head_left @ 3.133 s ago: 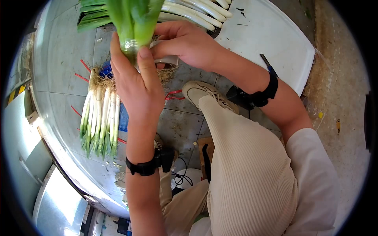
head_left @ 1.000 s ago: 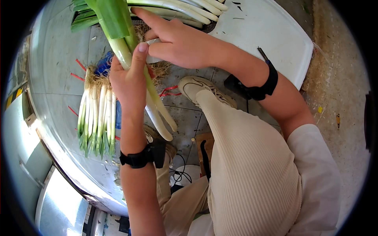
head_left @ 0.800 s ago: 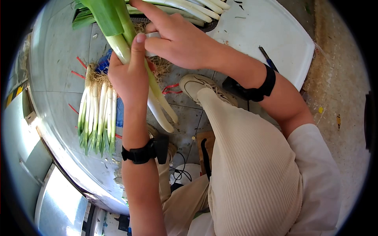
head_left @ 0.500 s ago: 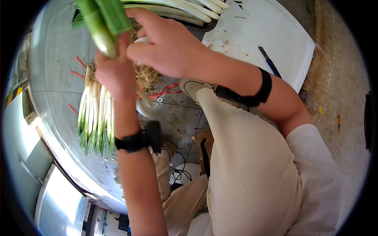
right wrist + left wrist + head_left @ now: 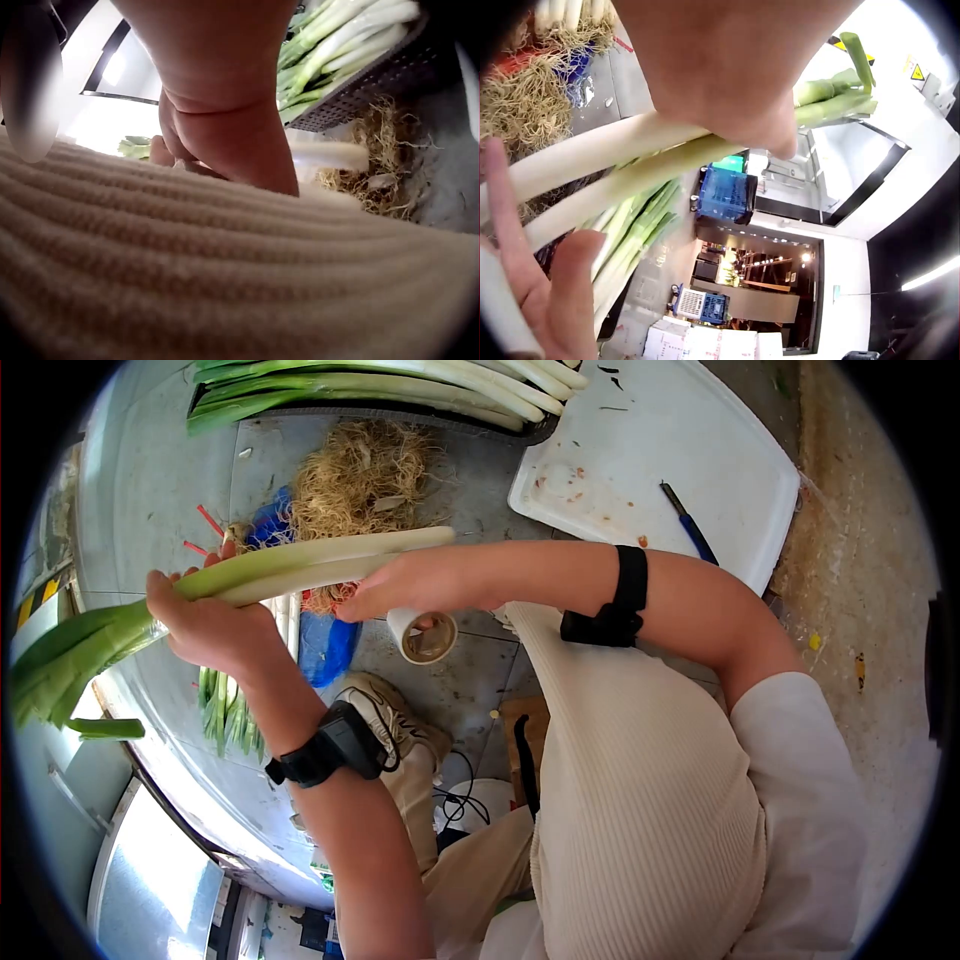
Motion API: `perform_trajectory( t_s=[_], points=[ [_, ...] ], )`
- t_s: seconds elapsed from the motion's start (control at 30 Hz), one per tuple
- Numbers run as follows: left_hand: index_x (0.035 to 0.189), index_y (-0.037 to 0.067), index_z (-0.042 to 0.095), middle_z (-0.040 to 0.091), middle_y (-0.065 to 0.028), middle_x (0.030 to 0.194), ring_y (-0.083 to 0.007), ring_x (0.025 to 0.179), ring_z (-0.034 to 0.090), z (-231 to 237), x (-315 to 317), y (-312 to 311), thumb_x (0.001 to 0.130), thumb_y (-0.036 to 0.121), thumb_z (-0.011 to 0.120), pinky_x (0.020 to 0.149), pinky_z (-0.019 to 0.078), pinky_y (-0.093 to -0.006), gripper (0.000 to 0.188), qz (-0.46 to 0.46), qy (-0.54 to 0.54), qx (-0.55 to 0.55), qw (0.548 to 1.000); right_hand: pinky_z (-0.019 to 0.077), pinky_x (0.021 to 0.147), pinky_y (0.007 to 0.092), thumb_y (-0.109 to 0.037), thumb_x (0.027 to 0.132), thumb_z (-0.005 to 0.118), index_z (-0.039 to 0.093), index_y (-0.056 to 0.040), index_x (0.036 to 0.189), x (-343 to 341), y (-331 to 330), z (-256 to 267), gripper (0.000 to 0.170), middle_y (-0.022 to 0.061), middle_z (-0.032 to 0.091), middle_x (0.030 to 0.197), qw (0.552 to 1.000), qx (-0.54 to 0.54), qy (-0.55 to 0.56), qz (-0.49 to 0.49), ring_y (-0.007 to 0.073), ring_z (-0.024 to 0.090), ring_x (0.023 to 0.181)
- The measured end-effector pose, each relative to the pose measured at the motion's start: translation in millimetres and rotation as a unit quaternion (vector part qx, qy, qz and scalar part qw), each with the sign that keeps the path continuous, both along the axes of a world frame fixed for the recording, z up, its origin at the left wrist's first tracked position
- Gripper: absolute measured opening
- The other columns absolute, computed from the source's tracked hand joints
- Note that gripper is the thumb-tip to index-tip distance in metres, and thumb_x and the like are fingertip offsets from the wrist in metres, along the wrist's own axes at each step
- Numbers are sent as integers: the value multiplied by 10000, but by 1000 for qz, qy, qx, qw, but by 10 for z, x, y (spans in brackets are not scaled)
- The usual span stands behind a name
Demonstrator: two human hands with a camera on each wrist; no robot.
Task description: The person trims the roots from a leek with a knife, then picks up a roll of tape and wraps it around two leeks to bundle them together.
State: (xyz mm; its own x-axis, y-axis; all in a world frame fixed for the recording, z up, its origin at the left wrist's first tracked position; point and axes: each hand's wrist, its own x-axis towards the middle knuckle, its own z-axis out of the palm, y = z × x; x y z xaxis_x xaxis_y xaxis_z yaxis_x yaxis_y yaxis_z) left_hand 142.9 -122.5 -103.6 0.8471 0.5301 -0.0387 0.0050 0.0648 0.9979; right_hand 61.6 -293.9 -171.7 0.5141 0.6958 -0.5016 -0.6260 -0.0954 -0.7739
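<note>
Two big green onions lie almost level across the head view, white ends to the right and leaves to the left. My left hand grips them around the middle, near a shiny band like clear tape. My right hand is beside the white ends, wrist bent, with a roll of tape hooked on its fingers, one of which shows through the roll's hole. In the left wrist view, its index finger and thumb reach close to the white stalks. In the right wrist view, trouser cloth hides most of that hand.
A dark basket of green onions stands at the back. Before it lies a pile of cut roots. More rooted onions and blue plastic lie on the tiles at left. A blue-handled knife rests on a white board.
The green onions have swung from leaves-up to nearly level, leaves now at left and white ends at right. My left hand has moved left; the right has come nearer and lower with the tape roll.
</note>
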Motion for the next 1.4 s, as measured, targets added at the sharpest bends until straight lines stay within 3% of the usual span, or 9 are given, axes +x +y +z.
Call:
perform_trajectory(
  t_s=[0.17,0.33,0.67,1.07,1.13,1.2,1.27,1.33,1.4],
  points=[
    [1007,-86,373,447,-165,896,-384,739,626,-9,-10,-50,880,320,603,814,579,-504,484,97,-38,-82,991,393,566,184,-587,907,652,578,-37,1192,28,54,51,624,-35,485,769,887,216,323,-248,51,436,623],
    [970,-21,392,470,-159,936,-336,814,595,-214,31,99,885,271,613,908,542,-497,376,99,-31,-219,970,470,577,219,-518,876,724,568,-99,937,237,53,-52,451,-36,510,721,835,203,334,-387,64,503,585],
    [1257,-75,425,543,-200,1173,-380,1147,571,-711,-332,182,993,194,507,996,517,-506,386,20,165,-219,961,470,644,237,-238,853,715,658,-80,1029,349,-168,-361,244,-7,621,839,885,174,130,-411,76,573,735],
    [1338,-32,442,545,-284,1298,-380,1283,510,-984,-777,274,995,685,252,1074,449,-519,818,-67,379,-325,864,496,911,282,-134,814,775,646,-74,1169,152,-425,-731,383,41,667,1119,930,104,-101,-337,130,621,1016],
    [1247,-48,540,628,-250,1180,-320,1137,620,-889,-754,350,956,755,239,962,528,-419,906,-71,446,-254,855,494,915,282,-126,824,763,652,-73,1175,167,-481,-745,372,40,674,1100,933,100,-101,-330,125,618,1020],
    [1066,-66,658,697,-206,986,-271,940,690,-738,-678,447,931,781,291,835,563,-374,933,-237,577,111,774,494,902,274,-128,830,756,655,-76,1189,150,-521,-771,376,29,675,1091,936,85,-101,-327,116,615,1004],
    [914,-30,709,711,-113,830,-214,801,701,-524,-658,301,895,660,589,704,565,-328,701,-252,528,243,774,491,897,269,-127,830,754,651,-81,1195,123,-525,-836,381,19,671,1086,934,99,-127,-319,105,609,994],
    [1030,2,699,721,-109,935,-234,847,694,-489,-626,94,772,439,838,741,556,-338,527,-309,223,433,817,490,894,266,-124,832,751,647,-82,1199,67,-536,-815,383,16,669,1089,941,92,-139,-295,101,606,998],
    [1179,45,670,721,-98,1045,-239,917,690,-414,-507,-115,706,301,901,793,543,-345,586,-383,-60,544,744,489,890,263,-121,833,747,642,-83,1202,48,-548,-762,385,12,667,1092,945,87,-158,-274,96,602,1001]
  ],
)
